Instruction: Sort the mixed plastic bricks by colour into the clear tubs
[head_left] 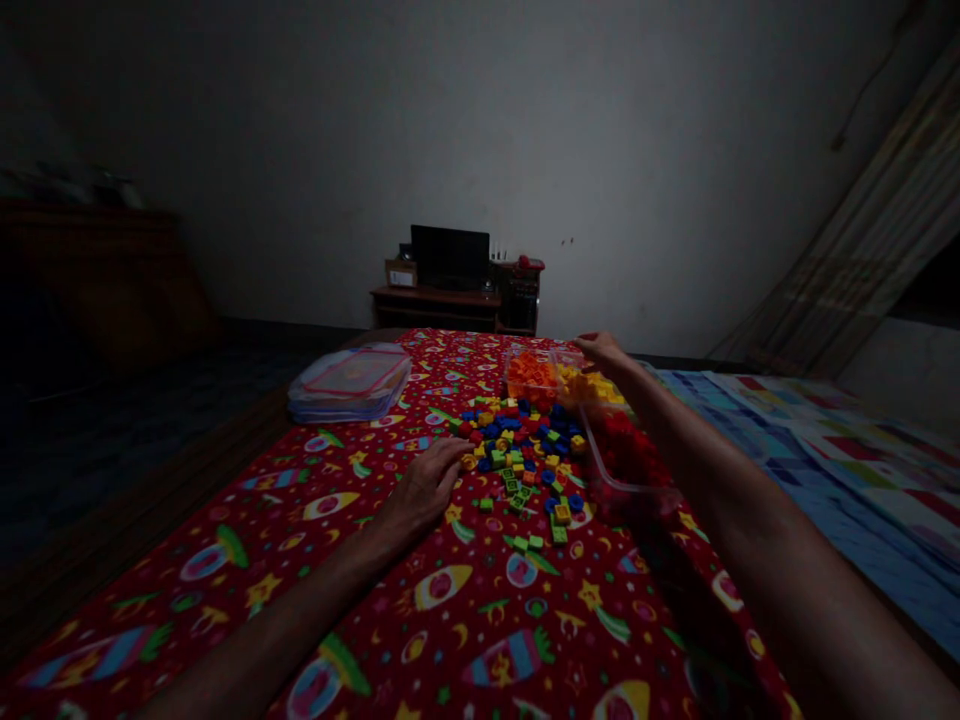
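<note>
A loose pile of small building blocks (517,425) in blue, red, yellow and green lies on the red cloth. My left hand (431,485) rests palm down at the pile's left edge, fingers stretched towards a yellow block (469,462). Over the clear box of yellow blocks (596,388) hovers my right hand (602,350), its fingers pointing left and apart from the thumb; I see nothing held there. Orange blocks (531,370) fill a clear box beside it. A nearer clear box of red blocks (626,445) sits partly behind my right forearm.
Stacked clear lids (351,375) lie at the left of the patterned red cloth (442,640). Beyond the table's far end stands a desk (435,297) with a monitor (450,257). A bed with a checked cover (840,430) is at the right.
</note>
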